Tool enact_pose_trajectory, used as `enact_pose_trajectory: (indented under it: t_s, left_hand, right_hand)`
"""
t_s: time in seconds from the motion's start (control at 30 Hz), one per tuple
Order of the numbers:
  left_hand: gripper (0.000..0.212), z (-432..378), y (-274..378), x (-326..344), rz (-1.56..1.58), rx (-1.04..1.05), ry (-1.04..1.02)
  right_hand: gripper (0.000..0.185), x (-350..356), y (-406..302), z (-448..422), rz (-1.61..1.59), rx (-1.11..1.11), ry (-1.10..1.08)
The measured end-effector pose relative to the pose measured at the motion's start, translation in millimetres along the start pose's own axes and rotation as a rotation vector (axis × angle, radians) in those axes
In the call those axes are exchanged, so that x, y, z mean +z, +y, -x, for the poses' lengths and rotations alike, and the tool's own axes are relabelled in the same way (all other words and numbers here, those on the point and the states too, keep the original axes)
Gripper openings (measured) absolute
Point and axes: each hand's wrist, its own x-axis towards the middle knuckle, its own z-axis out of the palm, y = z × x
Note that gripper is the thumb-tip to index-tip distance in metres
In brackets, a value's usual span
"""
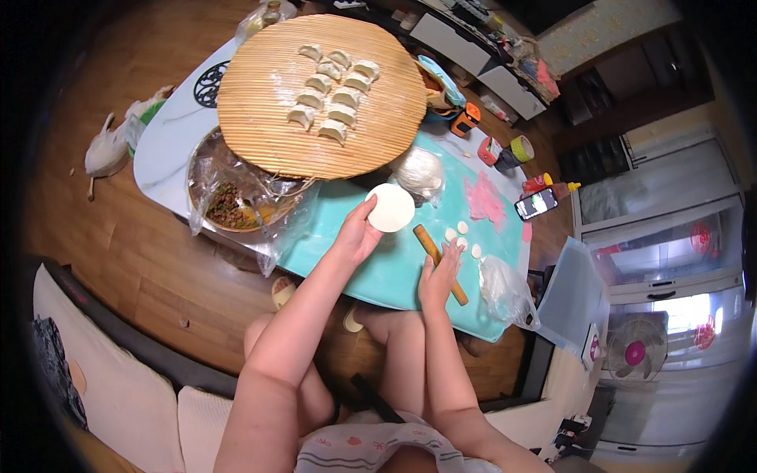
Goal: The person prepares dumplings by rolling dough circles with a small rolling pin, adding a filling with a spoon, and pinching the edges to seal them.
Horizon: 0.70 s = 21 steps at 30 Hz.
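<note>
My left hand holds a thin round dough wrapper by its edge, thumb on top, above the turquoise mat. My right hand lies over the wooden rolling pin with fingers extended, its fingertips at one of several small flattened dough pieces. Whether the palm touches the pin I cannot tell. Beyond my left hand, a round reed tray bears two rows of folded dumplings. Under its near left edge stands a bowl with minced filling and a utensil, partly covered by clear plastic.
A plastic-wrapped white lump sits by the tray. Right of it lie a pink patch, a clear plastic bag and a propped phone. An orange-and-black device and a tape roll stand along the far edge.
</note>
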Motion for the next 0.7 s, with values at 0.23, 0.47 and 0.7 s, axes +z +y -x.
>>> enact_pose_trajectory:
  t_s: [0.23,0.47,0.7]
  left_hand:
    - [0.039,13,24,13,0.051,0.106,-0.003]
    - [0.039,51,84,46,0.068,0.491,0.055]
    - [0.042,122,160,31,0.008,1.029,0.168]
  right_hand:
    - [0.033,32,-46,31,-0.21,-0.263,-0.046]
    - [0.03,95,-155,36,-0.575,-0.526,-0.144]
    - [0.031,105,-222,1,-0.396,-1.022,-0.023]
